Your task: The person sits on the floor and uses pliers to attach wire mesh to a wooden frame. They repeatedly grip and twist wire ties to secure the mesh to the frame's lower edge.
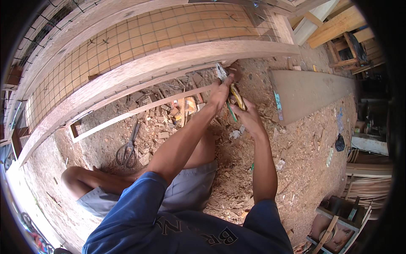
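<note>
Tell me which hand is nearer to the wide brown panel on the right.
Right. The right hand, at the pliers' handles, is left of the panel, apart from it; the left hand, by the pliers' head, is farther left.

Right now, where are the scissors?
In the head view, the scissors lie on the floor, left of centre, between the long thin wooden strip and the person's folded leg, handles toward the leg.

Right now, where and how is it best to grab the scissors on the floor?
Probably by the handle loops, from above on the person's side: the scissors look flat on the floor, loops toward the folded leg, blades toward the wooden strip.
</note>
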Tool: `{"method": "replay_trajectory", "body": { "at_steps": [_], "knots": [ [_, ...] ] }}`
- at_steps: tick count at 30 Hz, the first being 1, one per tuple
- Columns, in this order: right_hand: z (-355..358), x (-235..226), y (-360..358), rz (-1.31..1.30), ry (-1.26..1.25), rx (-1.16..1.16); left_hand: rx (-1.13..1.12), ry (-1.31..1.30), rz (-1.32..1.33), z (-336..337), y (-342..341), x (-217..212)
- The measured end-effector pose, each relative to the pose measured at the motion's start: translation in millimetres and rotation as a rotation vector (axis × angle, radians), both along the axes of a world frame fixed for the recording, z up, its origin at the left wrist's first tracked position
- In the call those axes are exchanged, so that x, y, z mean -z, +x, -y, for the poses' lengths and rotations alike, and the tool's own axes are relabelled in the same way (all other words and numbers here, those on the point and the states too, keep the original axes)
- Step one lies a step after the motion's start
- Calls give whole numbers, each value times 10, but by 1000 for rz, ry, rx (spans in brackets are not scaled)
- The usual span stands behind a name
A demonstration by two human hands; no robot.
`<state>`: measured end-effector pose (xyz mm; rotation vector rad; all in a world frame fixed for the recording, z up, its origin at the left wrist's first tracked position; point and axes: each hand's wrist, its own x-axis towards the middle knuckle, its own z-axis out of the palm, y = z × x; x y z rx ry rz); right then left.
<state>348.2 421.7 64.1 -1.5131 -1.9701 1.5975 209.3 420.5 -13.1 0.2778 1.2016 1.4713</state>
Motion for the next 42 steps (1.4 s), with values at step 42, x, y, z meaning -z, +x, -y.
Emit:
{"method": "replay_trajectory", "body": {
  "at_steps": [42],
  "knots": [
    [-23,-191,-104,-397,-400,173,-1,81,121,116,-55,-467]
  ]
}}
